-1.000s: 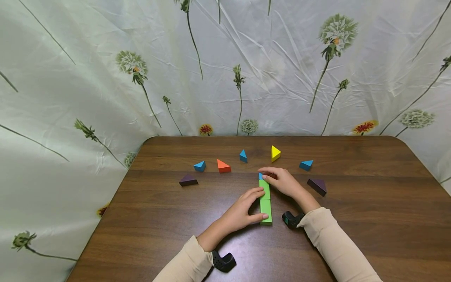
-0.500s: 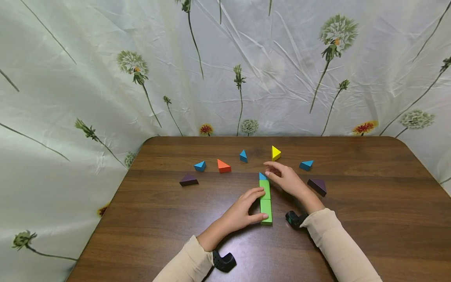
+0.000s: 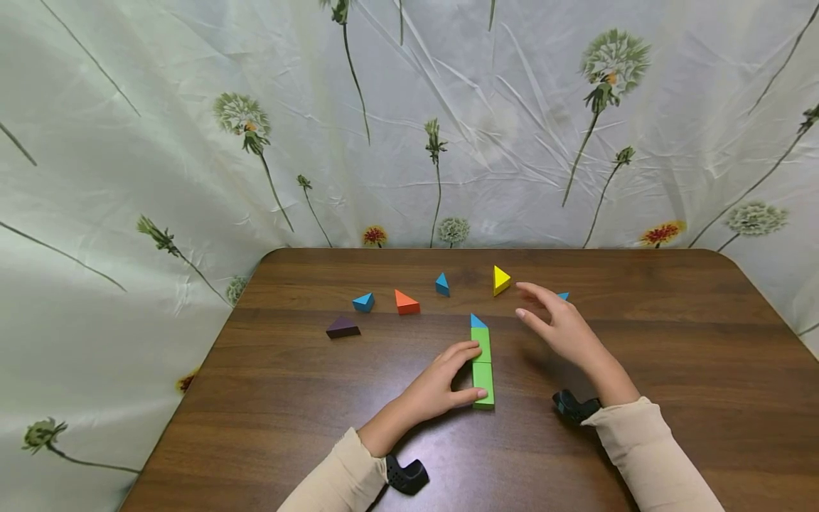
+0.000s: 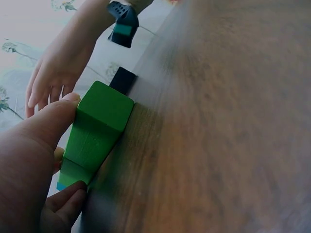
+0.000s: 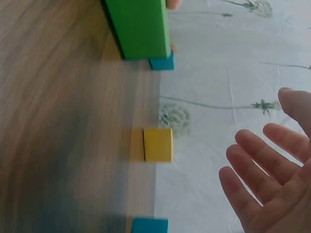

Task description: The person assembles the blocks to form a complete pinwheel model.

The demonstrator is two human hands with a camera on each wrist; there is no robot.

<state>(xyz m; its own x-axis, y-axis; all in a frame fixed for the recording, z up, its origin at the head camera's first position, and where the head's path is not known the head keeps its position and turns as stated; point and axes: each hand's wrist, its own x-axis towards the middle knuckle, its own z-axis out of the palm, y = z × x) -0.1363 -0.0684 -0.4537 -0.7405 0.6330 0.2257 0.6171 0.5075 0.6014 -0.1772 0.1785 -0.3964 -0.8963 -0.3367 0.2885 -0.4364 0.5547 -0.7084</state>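
Two green blocks lie end to end in a row on the table, with a small blue triangular block against the far end. My left hand rests along the row's left side. Its thumb touches the near green block and its fingertips touch the far one. To the right of the row, my right hand is held above the table with nothing in it, fingers loosely spread. It partly covers another blue triangular block. In the right wrist view that hand's fingers show apart from the blocks.
Toward the back stand a yellow triangular block and a blue triangle. Left of them lie an orange-red triangle, a blue one and a dark purple one. A dark block shows near the right hand. A floral curtain hangs behind.
My right hand has left the blue triangle at the row's end and moved right, its fingers spreading. It now hides the dark purple block there. The left hand and the row stayed put.
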